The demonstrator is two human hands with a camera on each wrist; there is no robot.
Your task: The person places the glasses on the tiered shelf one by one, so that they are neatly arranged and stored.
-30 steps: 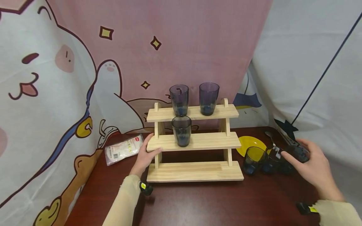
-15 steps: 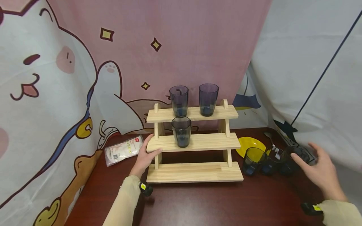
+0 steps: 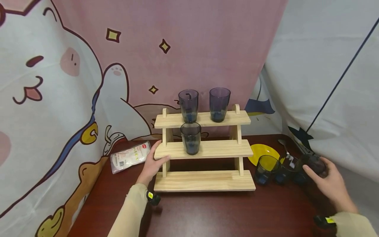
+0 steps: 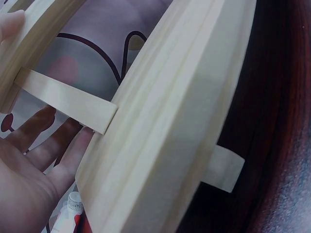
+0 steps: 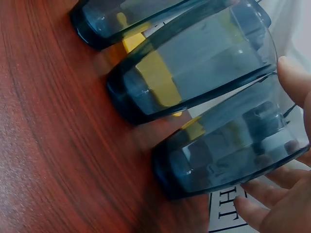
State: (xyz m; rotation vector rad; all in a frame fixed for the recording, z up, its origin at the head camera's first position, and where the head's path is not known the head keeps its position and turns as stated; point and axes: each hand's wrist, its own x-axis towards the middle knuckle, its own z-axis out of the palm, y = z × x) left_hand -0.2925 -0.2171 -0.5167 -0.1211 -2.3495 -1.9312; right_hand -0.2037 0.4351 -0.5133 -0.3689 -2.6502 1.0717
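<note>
Evidently, it all hangs on one upright tumbler between thumb and fingers

On the outer side of the rightmost dark glass tumbler (image 5: 228, 150) lie the fingers (image 5: 265, 194) of the right hand (image 3: 333, 184), with the thumb (image 5: 294, 85) opposite them near the rim. They are partly curved about the glass; whether they actually press on it, I cannot tell. The tumbler stands on the surface (image 3: 213, 210), mouth up and long axis upright, so the hand meets it from the side, high on its wall. The right hand is much the nearer one.

Just beside that glass, on the thumb's side, stands the middle tumbler (image 5: 194, 73). That narrow gap is, I judge, the relation to watch: the thumb has little room there, while no other glass stands on the finger side.

Next leftward comes a third tumbler (image 3: 263, 176), with a yellow plate (image 3: 259, 150) behind it and a spoon (image 3: 282, 142) near the plate.

Further left stands a three-tier wooden rack (image 3: 204, 181), bearing two tumblers (image 3: 219, 105) on its top tier and a single tumbler (image 3: 190, 140) on the middle one. The left hand (image 3: 151, 168) holds the middle tier's left end, thumb at the front edge, well apart from the right-hand glasses. Beyond it lies a plastic packet (image 3: 130, 157).
</note>
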